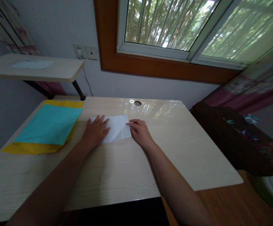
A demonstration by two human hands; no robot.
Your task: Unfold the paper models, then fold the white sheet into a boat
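A white sheet of paper (117, 125) with crease lines lies on the pale wood-grain table, roughly rectangular. My left hand (95, 131) rests flat over its left part, fingers spread, hiding that end. At the paper's right edge is my right hand (139, 130), with its fingers drawn together and the fingertips pinching the edge. The underside of that grip is hidden.
Turquoise paper (50, 124) lies over yellow paper (35, 148) on the table's left side. Behind them, a raised shelf (63, 73) on black legs holds a white sheet (33, 64). A round cable hole (137, 103) sits near the table's back edge. Dark furniture (230, 138) stands at right.
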